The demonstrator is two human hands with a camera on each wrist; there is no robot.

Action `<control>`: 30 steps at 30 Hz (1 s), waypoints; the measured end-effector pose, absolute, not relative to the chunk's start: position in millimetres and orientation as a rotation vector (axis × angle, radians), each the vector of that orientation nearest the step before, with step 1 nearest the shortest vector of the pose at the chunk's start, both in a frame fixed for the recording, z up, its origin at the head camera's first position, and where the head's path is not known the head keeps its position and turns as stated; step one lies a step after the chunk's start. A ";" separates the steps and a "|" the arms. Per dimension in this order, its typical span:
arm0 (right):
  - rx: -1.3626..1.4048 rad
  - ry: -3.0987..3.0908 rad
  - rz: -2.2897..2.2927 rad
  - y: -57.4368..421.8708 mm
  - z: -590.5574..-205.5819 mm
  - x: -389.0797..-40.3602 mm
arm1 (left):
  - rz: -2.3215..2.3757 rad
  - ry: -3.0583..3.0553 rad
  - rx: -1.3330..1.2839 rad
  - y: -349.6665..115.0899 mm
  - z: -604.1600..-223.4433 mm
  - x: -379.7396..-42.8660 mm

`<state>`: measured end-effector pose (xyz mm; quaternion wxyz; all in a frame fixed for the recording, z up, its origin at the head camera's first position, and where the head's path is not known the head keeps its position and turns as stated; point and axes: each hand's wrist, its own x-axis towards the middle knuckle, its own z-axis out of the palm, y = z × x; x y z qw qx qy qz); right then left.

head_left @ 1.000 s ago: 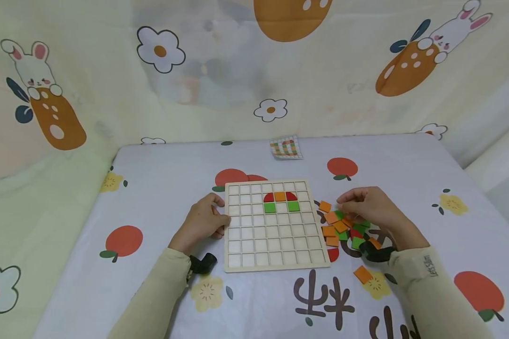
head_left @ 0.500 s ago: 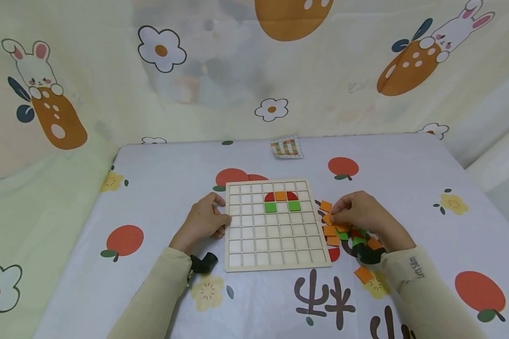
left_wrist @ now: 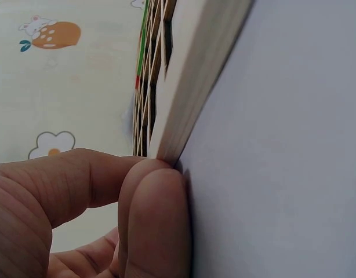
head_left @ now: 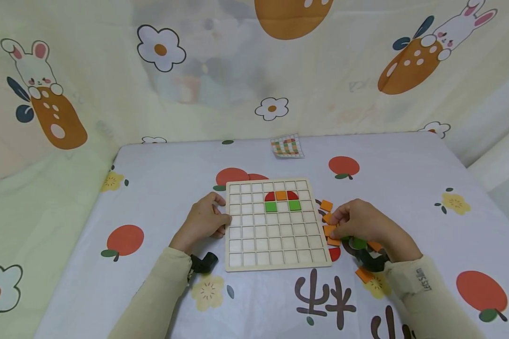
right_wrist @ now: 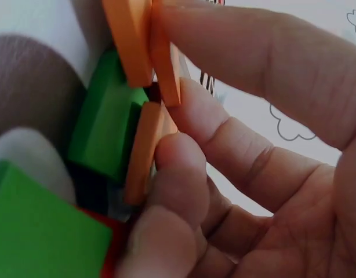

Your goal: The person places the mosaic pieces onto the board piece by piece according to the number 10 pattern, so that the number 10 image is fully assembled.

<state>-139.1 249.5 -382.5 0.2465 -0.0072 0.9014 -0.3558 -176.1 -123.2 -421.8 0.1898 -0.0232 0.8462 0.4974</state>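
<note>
Orange tiles (head_left: 328, 230) could scatter if the right hand (head_left: 362, 221), its fingers' grip unclear, knocks them; the left hand (head_left: 201, 219) holds the board (head_left: 273, 230).

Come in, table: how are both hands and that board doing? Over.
Left hand touching left edge of grid board. Right hand touching orange tiles, partly hiding loose pile. Five pieces on board.

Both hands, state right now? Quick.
Left hand: closed, holding the edge of the board.
Right hand: touching orange tiles; can't tell whether it grips one.
</note>
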 end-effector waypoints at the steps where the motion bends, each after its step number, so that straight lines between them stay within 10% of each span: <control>1: -0.017 2.460 -0.969 248.6 -382.5 -139.0 | 1.401 2.377 -0.066 -123.2 -422.0 -176.1; 30: 0.021 2.299 -1.397 237.9 -393.7 -160.4 | 1.394 2.372 -0.094 -122.7 -421.7 -177.3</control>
